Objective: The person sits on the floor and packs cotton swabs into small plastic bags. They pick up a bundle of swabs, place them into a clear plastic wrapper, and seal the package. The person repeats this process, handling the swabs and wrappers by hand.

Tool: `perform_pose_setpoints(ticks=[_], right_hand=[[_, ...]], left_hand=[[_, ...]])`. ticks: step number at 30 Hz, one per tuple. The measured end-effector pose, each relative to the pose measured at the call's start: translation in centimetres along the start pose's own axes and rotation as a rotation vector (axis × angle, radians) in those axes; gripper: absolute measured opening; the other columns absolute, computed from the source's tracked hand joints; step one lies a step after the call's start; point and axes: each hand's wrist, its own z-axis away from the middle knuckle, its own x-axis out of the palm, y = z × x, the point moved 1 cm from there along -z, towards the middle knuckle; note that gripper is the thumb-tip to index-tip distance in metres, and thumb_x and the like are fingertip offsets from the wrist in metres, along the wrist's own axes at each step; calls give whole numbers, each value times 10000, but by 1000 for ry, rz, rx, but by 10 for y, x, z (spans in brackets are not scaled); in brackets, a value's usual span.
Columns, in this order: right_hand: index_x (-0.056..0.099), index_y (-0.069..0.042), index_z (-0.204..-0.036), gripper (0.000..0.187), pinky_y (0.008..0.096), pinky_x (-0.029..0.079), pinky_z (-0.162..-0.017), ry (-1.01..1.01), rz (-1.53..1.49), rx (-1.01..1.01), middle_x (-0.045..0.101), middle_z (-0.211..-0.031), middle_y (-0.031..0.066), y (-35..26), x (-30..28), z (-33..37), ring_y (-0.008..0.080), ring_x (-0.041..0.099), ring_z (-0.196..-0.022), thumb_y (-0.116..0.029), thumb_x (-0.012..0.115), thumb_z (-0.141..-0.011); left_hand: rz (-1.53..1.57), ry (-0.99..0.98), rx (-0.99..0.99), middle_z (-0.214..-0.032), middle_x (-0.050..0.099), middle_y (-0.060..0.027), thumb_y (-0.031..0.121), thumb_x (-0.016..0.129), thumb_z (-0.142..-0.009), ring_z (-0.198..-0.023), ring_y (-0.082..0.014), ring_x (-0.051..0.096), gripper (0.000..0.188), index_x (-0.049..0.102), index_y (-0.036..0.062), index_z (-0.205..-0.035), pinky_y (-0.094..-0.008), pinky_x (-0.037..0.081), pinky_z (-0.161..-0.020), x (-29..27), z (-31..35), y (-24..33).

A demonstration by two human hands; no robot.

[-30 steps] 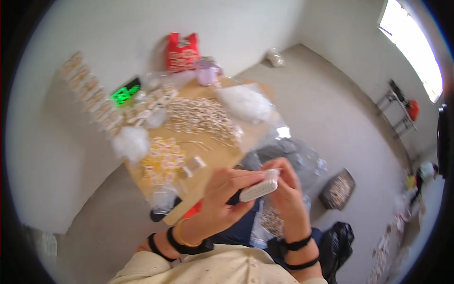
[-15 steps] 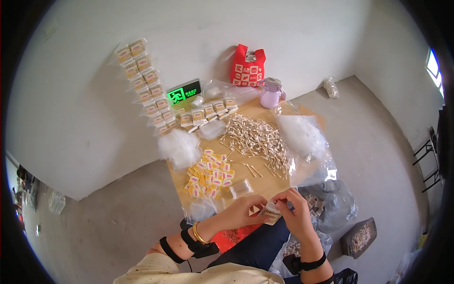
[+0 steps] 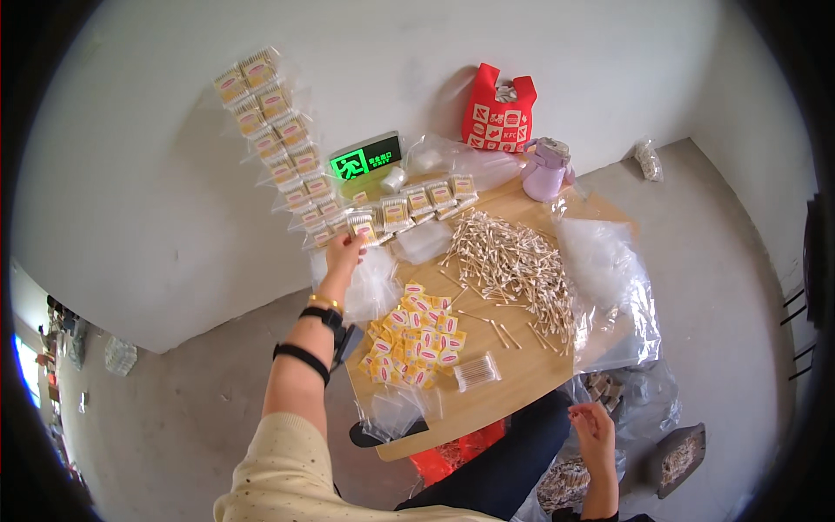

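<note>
At the far left of the table, my left hand (image 3: 344, 256) pinches a small clear pack of cotton swabs (image 3: 362, 225) with a yellow-and-white label card. It is at the near end of a row of similar packs (image 3: 419, 202). My right hand (image 3: 595, 432) hangs off the table's near right edge, fingers loosely bent and apart, with nothing visible in them. A heap of label cards (image 3: 416, 339) lies near the left edge. One pack of swabs without a visible card (image 3: 477, 372) rests beside it. Loose cotton swabs (image 3: 513, 270) are piled across the middle of the table.
A tall stack of swab packs (image 3: 283, 143) stands against the wall, beside a lit green exit sign (image 3: 365, 158). Behind are a red bag (image 3: 498, 117) and a lilac jug (image 3: 546, 170). Clear plastic bags (image 3: 600, 270) cover the right side. A dark bin (image 3: 680, 459) sits on the floor.
My left hand has reached from near my lap to the far left packs, carrying the swab pack. My right hand has let go of that pack and dropped to the lower right.
</note>
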Motion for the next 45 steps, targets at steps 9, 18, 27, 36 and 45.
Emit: perform_pose_setpoints(ticks=[9,18,27,36,45], right_hand=[[634,33,-988,100,258,494,-787,40,-21,77,662,-904,61,1,3,3,117,620,-843,-5,561,-930],[636,28,-979,96,261,495,-785,-18,-33,66,667,-896,63,1,12,6,117,622,-846,-31,572,-940],[643,11,-998,93,257,486,-762,-31,-9,41,679,-887,48,-1,11,27,109,624,-813,-48,594,-945],[656,5,-992,90,271,490,-779,-26,27,-55,684,-899,59,-14,-5,57,120,628,-845,-41,612,-929],[573,-12,-1203,278,289,484,-792,55,-74,-289,617,-948,70,-27,8,67,154,594,-888,-111,629,-949]], left_hand=[[16,113,2,-876,690,-79,159,673,-916,-665,-150,672,222,685,-29,-1032,-273,559,-505,26,-70,-17],[-199,163,276,-891,682,-66,50,603,-918,-745,-160,684,99,662,29,-995,-285,538,-575,12,3,-29],[-548,-618,585,-911,641,-46,247,762,-806,-878,-207,617,271,651,78,-985,-353,482,-825,83,235,-27],[-1007,-533,728,-876,618,-72,347,861,-685,-857,-314,596,551,558,60,-1045,-442,409,-911,137,275,-48],[-128,-1034,425,-905,673,-66,137,863,-735,-827,-142,632,415,605,34,-1043,-292,506,-746,126,377,69]])
